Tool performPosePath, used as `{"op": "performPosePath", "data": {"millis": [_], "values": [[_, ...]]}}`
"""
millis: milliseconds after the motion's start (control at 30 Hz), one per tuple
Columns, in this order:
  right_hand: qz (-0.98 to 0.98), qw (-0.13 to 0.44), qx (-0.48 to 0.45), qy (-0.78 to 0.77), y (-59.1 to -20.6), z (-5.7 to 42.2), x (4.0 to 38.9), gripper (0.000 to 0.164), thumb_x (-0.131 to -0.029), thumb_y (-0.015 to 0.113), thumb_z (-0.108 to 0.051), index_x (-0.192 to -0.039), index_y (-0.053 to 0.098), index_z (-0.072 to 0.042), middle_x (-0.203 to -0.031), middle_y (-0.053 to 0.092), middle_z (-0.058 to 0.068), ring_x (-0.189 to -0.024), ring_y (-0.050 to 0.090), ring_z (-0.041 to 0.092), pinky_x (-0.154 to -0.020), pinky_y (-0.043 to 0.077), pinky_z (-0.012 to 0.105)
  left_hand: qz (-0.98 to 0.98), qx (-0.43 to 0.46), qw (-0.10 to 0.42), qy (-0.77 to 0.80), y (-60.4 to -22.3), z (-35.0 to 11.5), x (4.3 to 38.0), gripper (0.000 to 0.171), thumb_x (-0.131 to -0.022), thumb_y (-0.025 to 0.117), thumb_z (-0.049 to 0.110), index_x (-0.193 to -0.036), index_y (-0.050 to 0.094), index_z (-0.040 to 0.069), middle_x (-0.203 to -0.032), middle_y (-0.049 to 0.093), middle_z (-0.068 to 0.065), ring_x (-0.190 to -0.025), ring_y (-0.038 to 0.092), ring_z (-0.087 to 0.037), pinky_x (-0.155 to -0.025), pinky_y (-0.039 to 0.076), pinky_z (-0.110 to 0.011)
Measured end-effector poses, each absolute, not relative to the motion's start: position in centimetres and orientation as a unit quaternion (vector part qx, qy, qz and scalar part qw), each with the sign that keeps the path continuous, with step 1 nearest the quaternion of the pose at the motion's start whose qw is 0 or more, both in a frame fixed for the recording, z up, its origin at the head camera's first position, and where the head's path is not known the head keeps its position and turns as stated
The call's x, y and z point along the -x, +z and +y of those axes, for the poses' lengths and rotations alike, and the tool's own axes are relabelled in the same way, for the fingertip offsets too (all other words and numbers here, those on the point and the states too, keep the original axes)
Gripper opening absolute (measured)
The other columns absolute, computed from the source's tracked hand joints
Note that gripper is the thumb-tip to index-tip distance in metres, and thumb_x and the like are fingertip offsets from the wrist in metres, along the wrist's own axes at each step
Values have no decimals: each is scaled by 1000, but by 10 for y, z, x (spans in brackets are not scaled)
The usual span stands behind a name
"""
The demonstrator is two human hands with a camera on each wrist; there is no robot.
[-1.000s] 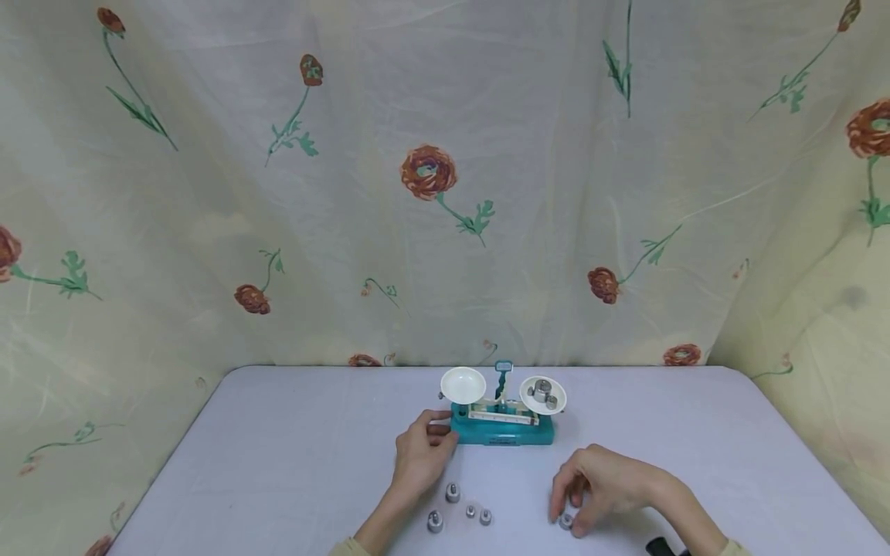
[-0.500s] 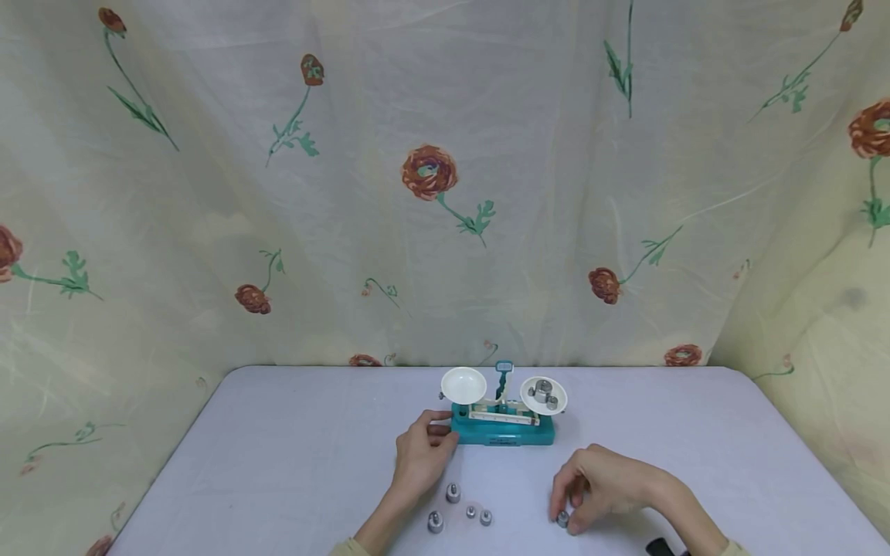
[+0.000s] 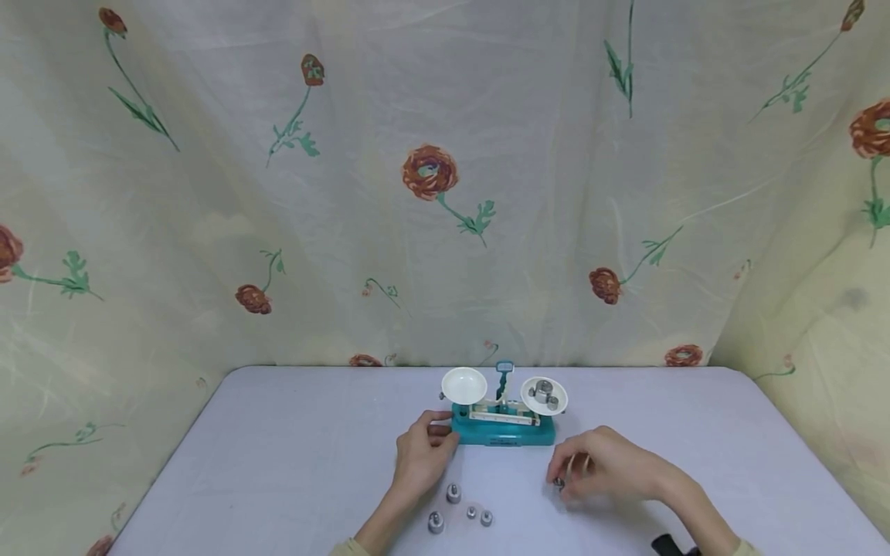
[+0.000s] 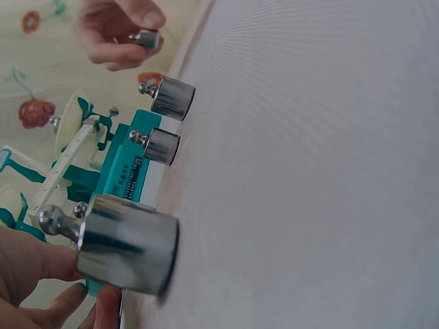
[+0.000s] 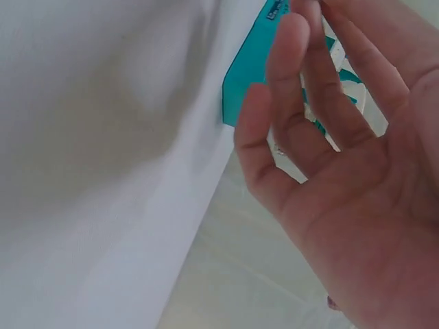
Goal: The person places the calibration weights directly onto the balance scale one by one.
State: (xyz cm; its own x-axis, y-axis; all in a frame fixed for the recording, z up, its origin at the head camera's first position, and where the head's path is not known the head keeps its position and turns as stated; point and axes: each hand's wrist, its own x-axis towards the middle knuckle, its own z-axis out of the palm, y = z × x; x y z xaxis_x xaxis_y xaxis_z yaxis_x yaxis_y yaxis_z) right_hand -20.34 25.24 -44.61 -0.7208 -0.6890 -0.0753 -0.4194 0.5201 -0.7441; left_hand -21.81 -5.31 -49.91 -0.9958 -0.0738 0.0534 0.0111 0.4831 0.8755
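Observation:
My right hand (image 3: pixel 612 467) pinches a small metal weight (image 3: pixel 558 483) between thumb and fingertips, lifted above the table; the left wrist view shows this weight (image 4: pixel 146 38) too. In the right wrist view the other fingers curl loosely and the weight is out of sight. At the left end of a teal balance scale (image 3: pixel 504 435), my left hand (image 3: pixel 420 455) grips the base with thumb in front and fingers behind. The scale's left pan (image 3: pixel 463 385) is bare, while its right pan (image 3: pixel 531 405) bears several metal weights (image 3: pixel 544 390).
Several knobbed weights stand in front of the scale: a larger weight (image 3: pixel 435 523), another weight (image 3: pixel 453 493), and two smaller ones. A black object (image 3: pixel 666 545) lies by the right forearm. Flower-printed cloth (image 3: pixel 431 232) hangs behind the white table (image 3: pixel 292 463).
My right hand has picked the weight up off the table and moved forward, toward the scale. My left hand has stayed at the base.

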Motion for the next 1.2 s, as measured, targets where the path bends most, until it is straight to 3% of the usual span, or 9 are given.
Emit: {"op": "performPosePath", "data": {"millis": [633,1033,1200], "values": [[873,76,320,-359,-433,246,201,21,-96,82,-34,-112,78,-20,-106,80,-8,-86,64,-3,-75,56,22,-857,-13,42,-514,-497,-54,217,35,-95,78,14,-129,73,9,-107,79,-11,-89,74,-16,-76,64,-35],[888,-31,306,-341,-429,241,199,17,-93,85,-28,-109,78,-27,-101,77,-14,-83,65,-4,-75,58,24,-857,-16,40,-513,-497,-54,217,35,-96,78,13,-130,72,9,-106,79,-11,-88,73,-16,-75,64,-35],[897,-41,281,-340,-428,240,200,19,-94,85,-28,-111,79,-25,-104,78,-13,-83,64,-5,-76,57,22,-856,-16,40,-515,-496,-54,217,35,-96,78,14,-130,72,10,-107,79,-10,-89,73,-16,-76,64,-34]]}}
